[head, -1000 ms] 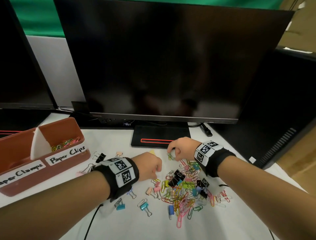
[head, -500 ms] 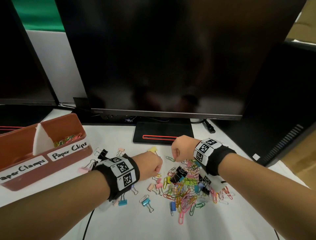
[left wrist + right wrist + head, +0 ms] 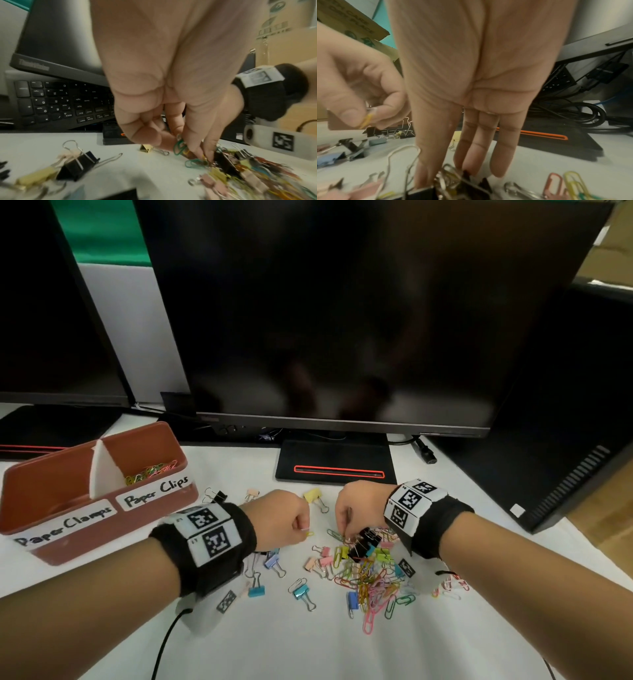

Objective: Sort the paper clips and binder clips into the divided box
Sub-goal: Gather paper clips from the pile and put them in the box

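Note:
A heap of coloured paper clips and binder clips (image 3: 366, 573) lies on the white table. My left hand (image 3: 303, 530) hovers just left of it, fingers curled, pinching a yellow paper clip (image 3: 367, 120) and a green paper clip (image 3: 180, 146). My right hand (image 3: 346, 534) reaches down onto the heap's far edge. Its thumb and fingertips (image 3: 462, 167) pinch the wire handles of a black binder clip (image 3: 364, 539). The red-brown divided box (image 3: 102, 508), labelled "Paper Clamps" and "Paper Clips", stands at the left. Several paper clips (image 3: 150, 472) lie in its right compartment.
Loose binder clips lie around the hands: a yellow one (image 3: 313, 496), a black one (image 3: 217, 495), a blue one (image 3: 301, 592). A monitor's stand base (image 3: 335, 463) sits right behind the hands, a keyboard (image 3: 60, 101) under the screen. A dark computer case (image 3: 565, 440) stands at the right.
My right hand has dropped from above the table onto the black binder clips at the heap's far edge. My left hand has stayed in place with its paper clips.

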A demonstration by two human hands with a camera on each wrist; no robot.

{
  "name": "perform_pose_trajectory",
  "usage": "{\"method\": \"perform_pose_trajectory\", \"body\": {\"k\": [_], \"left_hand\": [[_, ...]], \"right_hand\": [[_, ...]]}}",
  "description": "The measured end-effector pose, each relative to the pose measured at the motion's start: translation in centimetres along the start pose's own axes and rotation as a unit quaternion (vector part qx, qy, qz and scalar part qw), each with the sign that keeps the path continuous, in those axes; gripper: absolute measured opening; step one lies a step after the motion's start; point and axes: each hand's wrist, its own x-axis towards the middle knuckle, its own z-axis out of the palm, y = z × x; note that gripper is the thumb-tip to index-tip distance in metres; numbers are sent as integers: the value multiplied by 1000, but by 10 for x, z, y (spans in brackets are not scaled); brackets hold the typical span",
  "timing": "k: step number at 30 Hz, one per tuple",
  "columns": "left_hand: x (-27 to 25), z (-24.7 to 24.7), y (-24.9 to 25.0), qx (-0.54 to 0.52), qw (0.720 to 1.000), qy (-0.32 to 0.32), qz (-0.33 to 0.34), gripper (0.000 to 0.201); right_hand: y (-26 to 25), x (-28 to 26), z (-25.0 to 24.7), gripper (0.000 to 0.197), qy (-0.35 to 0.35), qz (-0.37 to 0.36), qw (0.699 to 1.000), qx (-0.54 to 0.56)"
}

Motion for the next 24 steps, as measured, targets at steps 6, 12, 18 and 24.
{"method": "perform_pose_trajectory", "body": {"k": [6,12,18,24], "left_hand": [[-29,28,4,-29,999,-13,-38,10],[-30,41,14,-34,996,-15,-76,24],[-29,38,13,-27,995,-12,-94,21],[-30,40,17,13,995,-27,-90,25]], "right_hand": [[-2,-6,13,9,10,4,1000,-24],[-2,-10,19,10,34,12,999,-24],[-5,-8,14,22,30,21,999,-20],[-3,0,11,21,9,32,999,-14]]}}
